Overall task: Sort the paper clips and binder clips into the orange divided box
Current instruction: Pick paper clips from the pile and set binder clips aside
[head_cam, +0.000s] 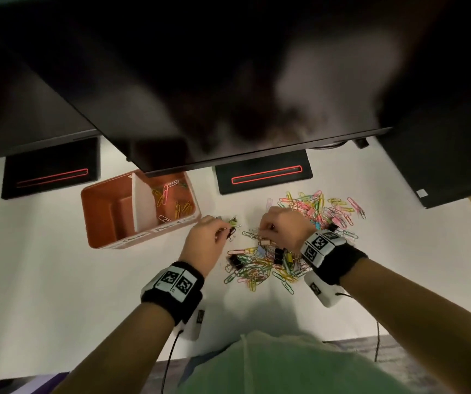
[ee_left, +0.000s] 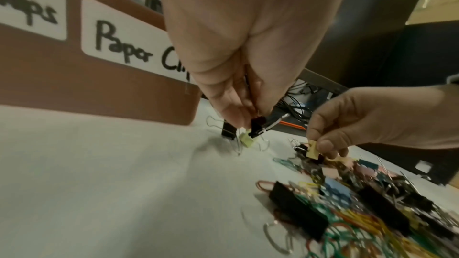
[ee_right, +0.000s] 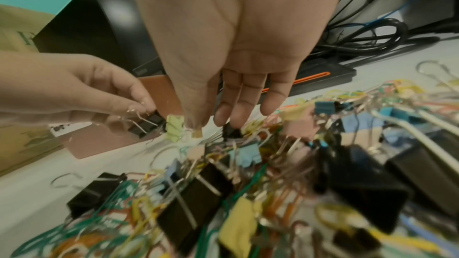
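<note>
The orange divided box (head_cam: 102, 220) stands at the left of the white table; its right compartment holds several paper clips (head_cam: 171, 200) and its left one looks bare. My left hand (head_cam: 224, 233) pinches a small black binder clip (ee_left: 258, 127) just above the table near the box's front corner, over a pale green binder clip (ee_left: 248, 140). My right hand (head_cam: 265, 228) pinches a small pale yellow binder clip (ee_left: 312, 150) at the far edge of the mixed pile (head_cam: 265, 263) of binder clips and coloured paper clips.
Two black monitor feet with red lines (head_cam: 262, 177) (head_cam: 49, 174) stand behind the box and pile, under overhanging dark screens (head_cam: 228, 81). A spread of paper clips (head_cam: 322, 211) lies at the right. A black case (head_cam: 441, 166) and cables (ee_right: 360, 32) sit beyond.
</note>
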`<act>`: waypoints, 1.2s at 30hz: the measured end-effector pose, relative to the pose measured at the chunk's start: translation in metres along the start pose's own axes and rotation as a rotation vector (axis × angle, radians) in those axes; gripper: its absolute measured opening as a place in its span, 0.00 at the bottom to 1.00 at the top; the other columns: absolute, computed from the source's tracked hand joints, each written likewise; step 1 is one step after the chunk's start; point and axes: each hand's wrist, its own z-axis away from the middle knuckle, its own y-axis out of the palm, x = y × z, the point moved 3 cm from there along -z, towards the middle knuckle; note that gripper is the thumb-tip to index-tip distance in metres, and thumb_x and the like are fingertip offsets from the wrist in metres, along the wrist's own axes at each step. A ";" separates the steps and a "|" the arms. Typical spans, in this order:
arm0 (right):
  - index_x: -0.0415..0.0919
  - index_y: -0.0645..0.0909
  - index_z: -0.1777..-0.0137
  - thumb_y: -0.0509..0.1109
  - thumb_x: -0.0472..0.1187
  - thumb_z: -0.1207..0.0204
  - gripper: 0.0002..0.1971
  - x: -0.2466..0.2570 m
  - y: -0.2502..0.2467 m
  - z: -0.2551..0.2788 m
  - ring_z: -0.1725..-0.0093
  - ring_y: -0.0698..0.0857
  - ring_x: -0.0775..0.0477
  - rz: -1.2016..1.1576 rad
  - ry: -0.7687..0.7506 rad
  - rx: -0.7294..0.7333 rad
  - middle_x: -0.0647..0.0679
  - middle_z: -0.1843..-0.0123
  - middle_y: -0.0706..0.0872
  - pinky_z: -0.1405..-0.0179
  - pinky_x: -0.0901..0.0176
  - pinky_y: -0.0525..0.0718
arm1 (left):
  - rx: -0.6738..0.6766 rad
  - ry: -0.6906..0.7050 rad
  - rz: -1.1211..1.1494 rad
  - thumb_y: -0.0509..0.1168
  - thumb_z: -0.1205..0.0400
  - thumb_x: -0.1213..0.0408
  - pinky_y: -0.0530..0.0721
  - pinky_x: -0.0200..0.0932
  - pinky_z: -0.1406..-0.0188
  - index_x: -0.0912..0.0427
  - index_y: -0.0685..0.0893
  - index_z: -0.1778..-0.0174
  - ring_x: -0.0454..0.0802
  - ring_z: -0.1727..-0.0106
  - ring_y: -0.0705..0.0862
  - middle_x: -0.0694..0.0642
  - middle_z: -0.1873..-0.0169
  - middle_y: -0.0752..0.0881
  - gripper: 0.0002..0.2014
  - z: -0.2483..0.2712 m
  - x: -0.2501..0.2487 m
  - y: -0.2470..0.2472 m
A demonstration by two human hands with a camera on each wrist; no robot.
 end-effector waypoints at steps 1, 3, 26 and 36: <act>0.46 0.83 0.48 0.65 0.49 0.21 0.10 -0.003 -0.005 -0.001 0.53 0.83 0.49 -0.007 0.016 -0.040 0.49 0.49 0.84 0.52 0.54 0.85 | -0.017 0.003 0.018 0.66 0.21 0.67 0.84 0.43 0.47 0.56 0.85 0.44 0.45 0.54 0.83 0.54 0.50 0.84 0.11 0.002 0.001 -0.004; 0.46 0.82 0.46 0.65 0.50 0.21 0.11 -0.008 -0.012 -0.004 0.53 0.83 0.49 0.001 0.052 -0.085 0.49 0.48 0.84 0.53 0.56 0.84 | -0.039 0.023 -0.001 0.66 0.21 0.63 0.79 0.39 0.41 0.55 0.83 0.39 0.42 0.46 0.79 0.51 0.44 0.81 0.14 0.010 0.003 -0.009; 0.48 0.71 0.30 0.69 0.48 0.26 0.24 0.036 0.026 -0.002 0.32 0.73 0.43 0.185 -0.017 0.194 0.48 0.32 0.77 0.31 0.43 0.67 | -0.065 0.044 -0.099 0.66 0.23 0.67 0.77 0.40 0.42 0.55 0.84 0.44 0.48 0.45 0.78 0.51 0.46 0.80 0.12 0.049 0.032 -0.001; 0.52 0.82 0.42 0.66 0.47 0.23 0.11 0.033 0.018 -0.001 0.36 0.74 0.44 0.230 0.015 0.251 0.47 0.43 0.84 0.35 0.46 0.66 | 0.303 0.039 -0.111 0.68 0.25 0.49 0.72 0.43 0.30 0.53 0.67 0.25 0.49 0.31 0.71 0.50 0.29 0.69 0.32 0.073 0.012 0.048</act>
